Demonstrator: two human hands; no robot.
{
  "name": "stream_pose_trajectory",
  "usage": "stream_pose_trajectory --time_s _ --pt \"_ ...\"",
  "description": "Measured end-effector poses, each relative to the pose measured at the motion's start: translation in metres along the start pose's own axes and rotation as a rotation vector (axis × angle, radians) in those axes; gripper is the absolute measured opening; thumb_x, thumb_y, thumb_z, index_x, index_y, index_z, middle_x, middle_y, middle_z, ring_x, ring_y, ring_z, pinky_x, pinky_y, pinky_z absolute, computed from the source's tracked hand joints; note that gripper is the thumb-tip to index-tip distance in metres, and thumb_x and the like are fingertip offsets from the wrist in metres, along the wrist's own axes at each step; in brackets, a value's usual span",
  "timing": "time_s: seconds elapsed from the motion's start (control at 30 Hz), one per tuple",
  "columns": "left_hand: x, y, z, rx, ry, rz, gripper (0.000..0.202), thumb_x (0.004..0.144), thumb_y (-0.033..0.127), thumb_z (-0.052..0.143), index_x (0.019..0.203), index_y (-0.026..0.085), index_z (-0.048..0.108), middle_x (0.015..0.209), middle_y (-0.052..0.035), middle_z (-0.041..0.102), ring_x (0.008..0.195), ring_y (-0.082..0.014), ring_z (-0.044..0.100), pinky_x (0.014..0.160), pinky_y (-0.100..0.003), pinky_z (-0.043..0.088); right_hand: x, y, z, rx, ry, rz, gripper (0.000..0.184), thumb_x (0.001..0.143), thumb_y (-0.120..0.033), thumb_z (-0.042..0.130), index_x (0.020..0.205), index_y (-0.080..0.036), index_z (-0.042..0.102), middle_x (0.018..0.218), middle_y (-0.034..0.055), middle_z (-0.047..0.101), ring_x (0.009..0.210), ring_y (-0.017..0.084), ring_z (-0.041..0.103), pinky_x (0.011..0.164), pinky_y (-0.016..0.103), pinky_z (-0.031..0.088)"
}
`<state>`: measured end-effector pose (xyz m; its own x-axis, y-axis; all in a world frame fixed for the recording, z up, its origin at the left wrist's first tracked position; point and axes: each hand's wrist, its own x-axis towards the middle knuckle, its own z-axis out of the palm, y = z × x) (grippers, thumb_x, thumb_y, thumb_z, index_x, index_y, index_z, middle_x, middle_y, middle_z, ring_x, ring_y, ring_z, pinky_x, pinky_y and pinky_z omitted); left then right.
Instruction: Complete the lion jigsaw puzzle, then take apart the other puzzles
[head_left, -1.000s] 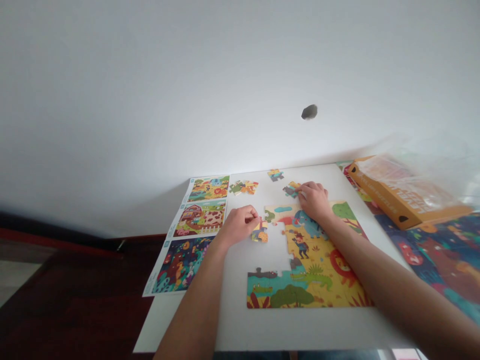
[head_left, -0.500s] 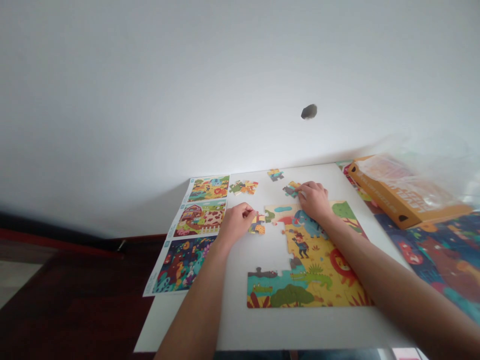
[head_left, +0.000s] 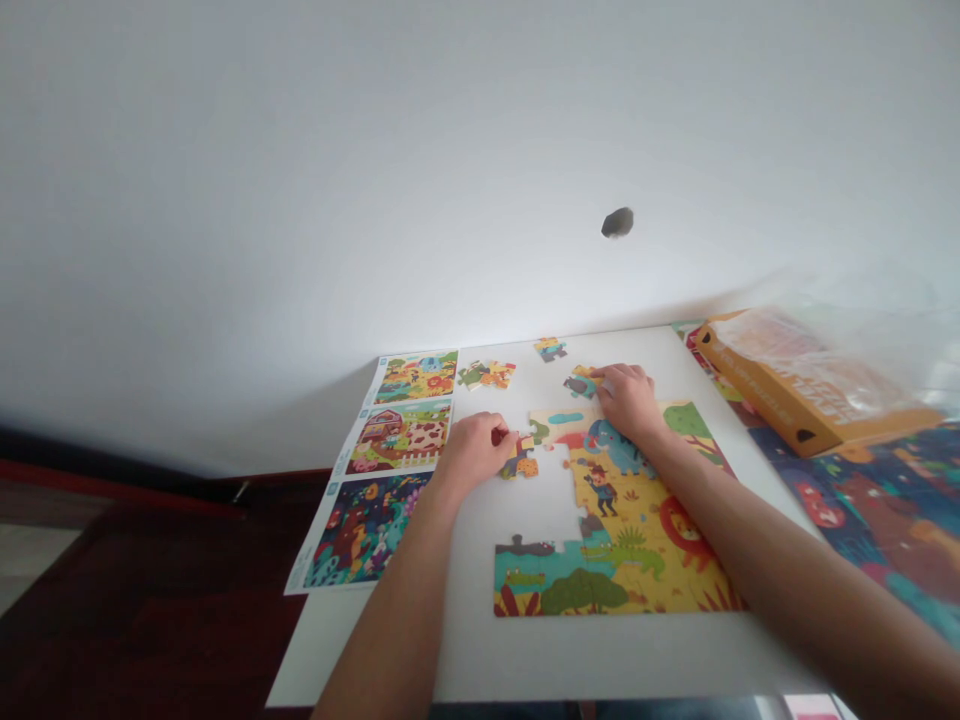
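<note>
The left hand (head_left: 474, 452) lies knuckles-up, forearm stretched ahead, thumb and curled fingertips pinching a small orange-and-yellow cardboard puzzle piece (head_left: 521, 462) just beyond them, at the gap in the partly assembled colourful animal puzzle (head_left: 637, 520). The right hand (head_left: 628, 400) rests palm-down on that puzzle's far edge, fingers bent together, tips on a loose grey-and-teal cardboard piece (head_left: 580, 382); grip unclear.

No legible txt; box (head_left: 780, 395) print blurred.
</note>
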<state>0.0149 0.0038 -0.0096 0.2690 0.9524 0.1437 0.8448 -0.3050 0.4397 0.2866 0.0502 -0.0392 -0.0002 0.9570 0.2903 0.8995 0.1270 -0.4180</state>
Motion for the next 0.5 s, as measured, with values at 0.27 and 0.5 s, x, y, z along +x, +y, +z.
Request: stream_pose_trajectory --time_s 0.27,0.5 --pt "0.006 -0.011 0.011 0.073 0.175 0.034 0.025 0.085 0.039 0.061 0.102 0.02 0.066 0.104 -0.0096 0.065 0.099 -0.0241 0.06 0.092 -0.038 0.046 0.0 -0.001 -0.001 0.013 -0.008 -0.01 0.033 0.084 -0.014 0.048 0.107 -0.023 0.069 0.118 0.0072 0.067 0.109 0.029 0.051 0.088 0.042 0.037" --pt "0.017 -0.018 0.023 0.239 0.196 -0.022 0.057 0.087 0.048 0.057 0.138 0.023 0.05 0.14 -0.0126 0.052 0.121 -0.0368 0.044 0.097 -0.053 0.037 -0.001 -0.001 -0.001 -0.002 -0.016 -0.002 0.032 0.084 -0.014 0.048 0.106 -0.024 0.069 0.118 0.006 0.067 0.108 0.028 0.051 0.087 0.041 0.037"
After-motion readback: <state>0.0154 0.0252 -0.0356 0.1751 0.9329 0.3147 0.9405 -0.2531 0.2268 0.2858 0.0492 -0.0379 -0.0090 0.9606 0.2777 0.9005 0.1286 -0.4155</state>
